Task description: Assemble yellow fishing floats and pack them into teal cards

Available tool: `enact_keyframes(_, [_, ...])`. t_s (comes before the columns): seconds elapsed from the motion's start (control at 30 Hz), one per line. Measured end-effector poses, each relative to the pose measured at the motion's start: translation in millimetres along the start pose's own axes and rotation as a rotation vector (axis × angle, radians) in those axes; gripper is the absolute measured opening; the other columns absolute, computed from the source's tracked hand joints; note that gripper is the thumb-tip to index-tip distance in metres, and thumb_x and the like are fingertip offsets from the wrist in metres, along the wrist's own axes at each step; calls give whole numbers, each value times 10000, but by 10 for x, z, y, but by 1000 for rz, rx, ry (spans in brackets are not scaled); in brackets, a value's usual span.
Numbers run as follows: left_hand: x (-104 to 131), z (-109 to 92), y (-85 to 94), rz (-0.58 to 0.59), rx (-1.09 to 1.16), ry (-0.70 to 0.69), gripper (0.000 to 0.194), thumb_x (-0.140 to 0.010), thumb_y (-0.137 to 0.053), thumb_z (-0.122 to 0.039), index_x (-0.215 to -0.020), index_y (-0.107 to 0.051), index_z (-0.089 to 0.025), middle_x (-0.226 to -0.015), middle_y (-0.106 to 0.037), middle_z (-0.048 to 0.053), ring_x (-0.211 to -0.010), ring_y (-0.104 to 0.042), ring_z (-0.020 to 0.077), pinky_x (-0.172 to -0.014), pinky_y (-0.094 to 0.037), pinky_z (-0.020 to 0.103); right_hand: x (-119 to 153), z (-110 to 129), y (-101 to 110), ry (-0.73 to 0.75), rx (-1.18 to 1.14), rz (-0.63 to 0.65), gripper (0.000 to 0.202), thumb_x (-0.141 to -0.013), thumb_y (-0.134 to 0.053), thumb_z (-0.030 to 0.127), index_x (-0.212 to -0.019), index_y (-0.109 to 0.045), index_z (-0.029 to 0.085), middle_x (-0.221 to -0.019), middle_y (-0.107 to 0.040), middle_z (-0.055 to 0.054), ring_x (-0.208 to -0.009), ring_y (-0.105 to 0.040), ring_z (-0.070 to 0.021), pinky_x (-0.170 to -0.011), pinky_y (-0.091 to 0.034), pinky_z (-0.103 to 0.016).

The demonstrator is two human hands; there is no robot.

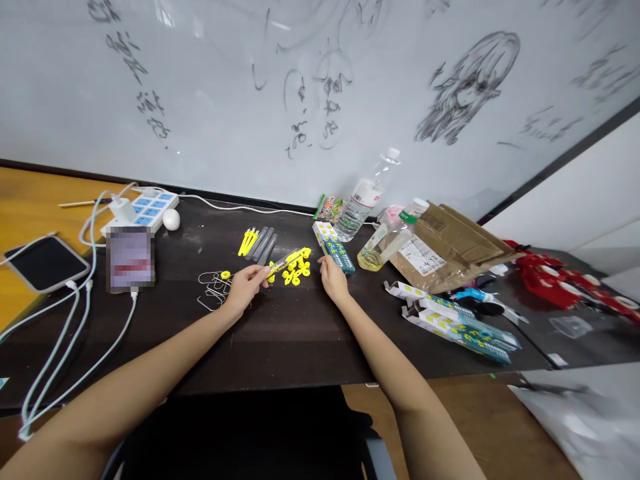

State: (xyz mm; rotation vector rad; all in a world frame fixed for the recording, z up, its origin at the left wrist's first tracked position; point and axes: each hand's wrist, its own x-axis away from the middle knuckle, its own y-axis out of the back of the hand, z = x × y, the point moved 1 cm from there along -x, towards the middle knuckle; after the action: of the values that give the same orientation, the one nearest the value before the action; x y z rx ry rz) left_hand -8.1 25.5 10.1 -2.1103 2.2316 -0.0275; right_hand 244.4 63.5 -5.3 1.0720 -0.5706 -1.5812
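Note:
Between its fingertips my left hand (245,288) pinches a slim clear plastic tube (284,263) with a yellow end, tilted up to the right. Small yellow ring-like plastic parts (296,273) lie in a loose pile under and beside the tube. My right hand (334,279) is closed at the near left side of a white and teal box (334,247); what its fingertips hold is too small to make out. Behind my left hand lie several clear tubes (263,245) and yellow sticks (249,241). Bent metal wires (213,291) are left of that hand, with one yellow ring on them.
Several more boxes (455,323) lie at right. Beyond them stand a large water bottle (357,207), a tilted smaller bottle (390,240) and a brown cardboard package (445,247). A power strip (153,210), cables and a phone (47,263) occupy the left; a whiteboard (225,100) rises behind.

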Motion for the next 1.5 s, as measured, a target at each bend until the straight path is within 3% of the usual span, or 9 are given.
enact_keyframes(0.2, [12, -6, 3, 4, -28, -13, 380, -733, -614, -535, -740, -620, -155, -566, -540, -27, -371, -297, 33, -352, -166, 190, 5, 28, -7, 52, 42, -11, 318, -936, -276, 235, -1117, -532, 185, -1030, -634, -82, -908, -606, -210, -771, -451, -308])
enact_keyframes(0.47, [-1, 6, 15, 12, -11, -7, 391, -714, -625, -545, -756, -618, -157, -566, -551, -26, -363, -306, 34, -348, -180, 184, -320, 221, 29, 290, 526, 146, 463, -893, -317, 91, -1310, -440, 250, -1390, -398, -127, -942, -599, -219, -669, -459, -296])
enact_keyframes(0.6, [-29, 5, 42, 3, -6, 15, 420, -687, -632, -574, -740, -616, -158, -547, -555, -27, -343, -300, 32, -342, -188, 187, -596, 259, 68, 322, 541, 258, 306, -893, -369, 108, -1123, -541, 213, -1230, -525, -136, -923, -599, -214, -658, -434, -284])
enact_keyframes(0.73, [-33, -2, 52, 26, -8, 11, 399, -682, -647, -551, -739, -622, -157, -540, -555, -24, -347, -302, 36, -347, -190, 187, -628, 193, 147, 308, 498, 224, 188, -861, -429, 134, -1008, -534, 185, -1001, -609, -102, -842, -599, -197, -627, -399, -263])
enact_keyframes(0.8, [-23, 1, 49, 47, -27, -10, 373, -705, -636, -530, -735, -633, -158, -548, -563, -18, -360, -319, 43, -355, -200, 190, -527, 133, 168, 268, 382, 163, 172, -837, -459, 180, -1003, -501, 181, -875, -610, -62, -754, -586, -177, -601, -390, -255])
enact_keyframes(0.9, [-6, 6, 42, 67, -81, -56, 337, -729, -628, -497, -743, -661, -161, -553, -574, -10, -383, -347, 53, -378, -223, 194, -284, 52, 149, 124, -208, 35, 183, -797, -486, 306, -940, -443, 200, -636, -506, 40, -537, -498, -134, -526, -386, -246])
enact_keyframes(0.97, [-1, 3, 41, 82, -125, -89, 322, -727, -639, -482, -761, -678, -164, -549, -581, -7, -412, -389, 67, -405, -256, 193, -123, 30, 107, 27, -570, 53, 207, -775, -483, 369, -893, -404, 219, -625, -487, 64, -457, -451, -106, -466, -378, -237])
enact_keyframes(1.07, [-15, -16, 60, 99, -182, -119, 330, -723, -645, -485, -797, -693, -167, -547, -590, -1, -465, -452, 91, -444, -295, 194, 15, 56, 83, -66, -850, 129, 210, -730, -511, 348, -865, -411, 222, -654, -512, 69, -425, -439, -77, -439, -383, -224])
enact_keyframes(1.5, [-67, -66, 117, 171, -365, -105, 366, -743, -592, -496, -822, -680, -149, -554, -600, -9, -455, -453, 94, -444, -294, 205, 43, 190, 246, 86, -1023, 245, 293, -720, -683, 372, -888, -520, 195, -635, -497, 63, -481, -449, -61, -413, -397, -183])
